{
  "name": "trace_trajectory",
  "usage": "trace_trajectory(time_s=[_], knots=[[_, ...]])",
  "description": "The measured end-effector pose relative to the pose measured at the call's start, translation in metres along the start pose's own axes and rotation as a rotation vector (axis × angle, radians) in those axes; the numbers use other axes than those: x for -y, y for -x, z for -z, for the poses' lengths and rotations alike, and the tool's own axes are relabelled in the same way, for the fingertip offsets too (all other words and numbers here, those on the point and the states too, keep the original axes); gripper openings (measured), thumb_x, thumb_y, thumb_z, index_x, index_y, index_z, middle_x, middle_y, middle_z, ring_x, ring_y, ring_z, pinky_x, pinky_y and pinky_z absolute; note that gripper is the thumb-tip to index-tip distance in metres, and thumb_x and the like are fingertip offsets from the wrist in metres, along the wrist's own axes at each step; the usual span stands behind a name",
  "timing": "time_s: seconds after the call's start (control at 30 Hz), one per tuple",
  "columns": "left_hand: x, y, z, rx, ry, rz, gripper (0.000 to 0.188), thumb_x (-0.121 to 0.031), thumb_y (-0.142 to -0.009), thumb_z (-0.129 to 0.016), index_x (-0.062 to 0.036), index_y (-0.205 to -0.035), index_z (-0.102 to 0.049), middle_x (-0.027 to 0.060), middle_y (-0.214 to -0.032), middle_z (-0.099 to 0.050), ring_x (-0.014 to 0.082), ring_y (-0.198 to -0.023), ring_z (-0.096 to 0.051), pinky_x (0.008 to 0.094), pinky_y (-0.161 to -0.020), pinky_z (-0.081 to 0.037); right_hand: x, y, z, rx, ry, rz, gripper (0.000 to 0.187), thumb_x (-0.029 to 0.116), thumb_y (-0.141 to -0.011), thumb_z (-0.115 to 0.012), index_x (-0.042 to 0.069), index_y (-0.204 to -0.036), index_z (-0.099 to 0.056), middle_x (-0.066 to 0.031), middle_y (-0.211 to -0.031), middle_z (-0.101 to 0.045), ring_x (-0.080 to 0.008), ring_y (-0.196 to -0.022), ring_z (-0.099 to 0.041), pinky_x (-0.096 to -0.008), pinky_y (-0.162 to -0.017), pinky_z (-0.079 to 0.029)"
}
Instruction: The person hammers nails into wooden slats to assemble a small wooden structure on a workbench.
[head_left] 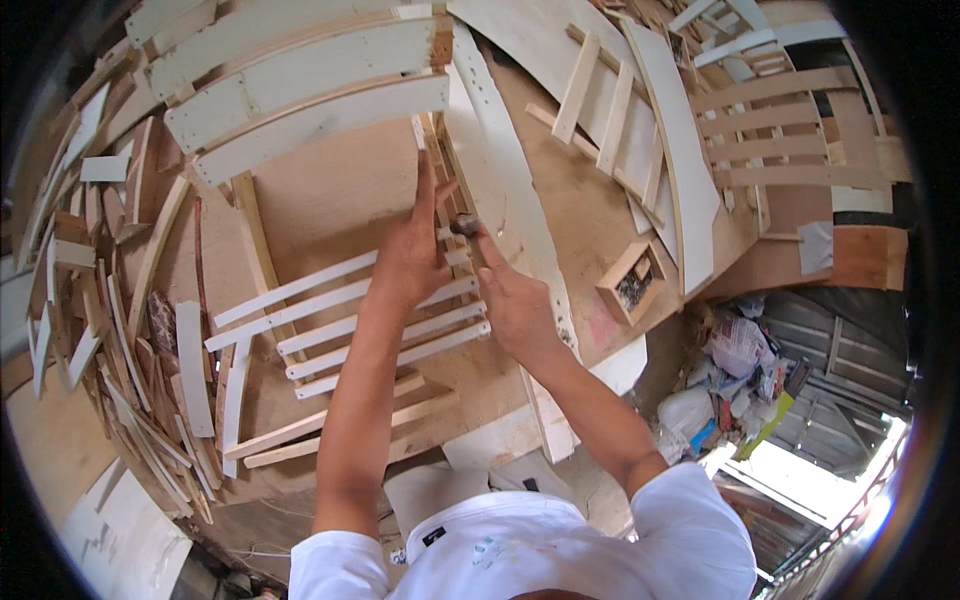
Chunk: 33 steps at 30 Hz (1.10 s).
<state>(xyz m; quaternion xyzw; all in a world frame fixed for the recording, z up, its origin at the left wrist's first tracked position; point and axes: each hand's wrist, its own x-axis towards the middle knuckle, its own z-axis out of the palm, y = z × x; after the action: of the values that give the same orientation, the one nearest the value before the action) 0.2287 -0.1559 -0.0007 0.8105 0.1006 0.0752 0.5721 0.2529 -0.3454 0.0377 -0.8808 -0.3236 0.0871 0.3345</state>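
Wooden slat frame (350, 320) at frame centre: left hand (412, 255) fingers extended flat on it, right hand (510, 300) gripping a hammer (464, 226).

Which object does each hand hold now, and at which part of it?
The right hand grips a hammer by its handle, just below the head. The left hand holds nothing; it presses flat on the wooden frame.

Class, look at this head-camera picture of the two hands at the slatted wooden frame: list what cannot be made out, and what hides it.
1. Head view: what the right hand grips; only a dark end shows past its fingers.
2. Head view: the frame's upright under the left hand, covered by palm and fingers.
3. Head view: contents of the small wooden box, too small.
4. Head view: the scrap strips at left, bent and cut by the rim.
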Motion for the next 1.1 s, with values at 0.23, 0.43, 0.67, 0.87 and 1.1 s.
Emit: trace_trajectory(time_s=[0.23, 0.43, 0.67, 0.87, 1.1], knots=[[0.002, 0.003, -0.003, 0.017, 0.062, 0.000, 0.143, 0.026, -0.065, -0.063, -0.0294, -0.169, 0.019, 0.0131, -0.159, -0.053, 0.0204, -0.064, -0.057, 0.0303, -0.055, -0.052, 0.004, -0.003, 0.004, 0.145, 0.093, -0.116, 0.054, 0.008, -0.107, -0.053, 0.008, -0.160, -0.045, -0.0260, -0.091, -0.072, -0.0410, -0.074, -0.071, -0.0411, -0.070, -0.059], [0.005, 0.000, -0.004, -0.033, 0.014, -0.047, 0.140, 0.026, -0.065, -0.057, -0.0279, -0.168, 0.022, 0.0122, -0.159, -0.055, 0.0213, -0.072, -0.064, 0.0314, -0.059, -0.054, -0.022, 0.004, 0.008, -0.014, 0.019, 0.186, 0.050, 0.007, -0.105, -0.053, 0.000, -0.154, -0.050, -0.0296, -0.114, -0.072, -0.0449, -0.089, -0.072, -0.0457, -0.081, -0.059], [0.009, -0.003, 0.002, -0.052, -0.063, -0.100, 0.140, 0.022, -0.065, -0.066, -0.0174, -0.167, 0.021, 0.0169, -0.157, -0.055, 0.0395, -0.094, -0.072, 0.0391, -0.069, -0.058, -0.001, -0.006, 0.002, 0.124, 0.030, -0.216, 0.048, 0.012, -0.108, -0.052, 0.009, -0.155, -0.052, -0.0312, -0.114, -0.070, -0.0430, -0.087, -0.073, -0.0461, -0.077, -0.057], [0.013, -0.002, -0.001, -0.085, -0.034, -0.138, 0.137, 0.027, -0.064, -0.056, -0.0165, -0.168, 0.022, 0.0190, -0.155, -0.055, 0.0330, -0.123, -0.067, 0.0323, -0.068, -0.057, -0.013, 0.005, 0.001, -0.047, -0.094, 0.060, 0.048, 0.012, -0.107, -0.055, 0.004, -0.154, -0.052, -0.0264, -0.136, -0.065, -0.0393, -0.108, -0.072, -0.0384, -0.093, -0.055], [0.009, 0.001, -0.005, -0.087, -0.014, -0.150, 0.132, 0.024, -0.068, -0.057, -0.0162, -0.169, 0.018, 0.0244, -0.155, -0.051, 0.0372, -0.141, -0.056, 0.0372, -0.088, -0.059, -0.011, -0.001, 0.010, -0.089, -0.023, 0.111, 0.050, 0.006, -0.104, -0.053, 0.004, -0.155, -0.051, -0.0258, -0.137, -0.065, -0.0428, -0.098, -0.073, -0.0433, -0.085, -0.059]])
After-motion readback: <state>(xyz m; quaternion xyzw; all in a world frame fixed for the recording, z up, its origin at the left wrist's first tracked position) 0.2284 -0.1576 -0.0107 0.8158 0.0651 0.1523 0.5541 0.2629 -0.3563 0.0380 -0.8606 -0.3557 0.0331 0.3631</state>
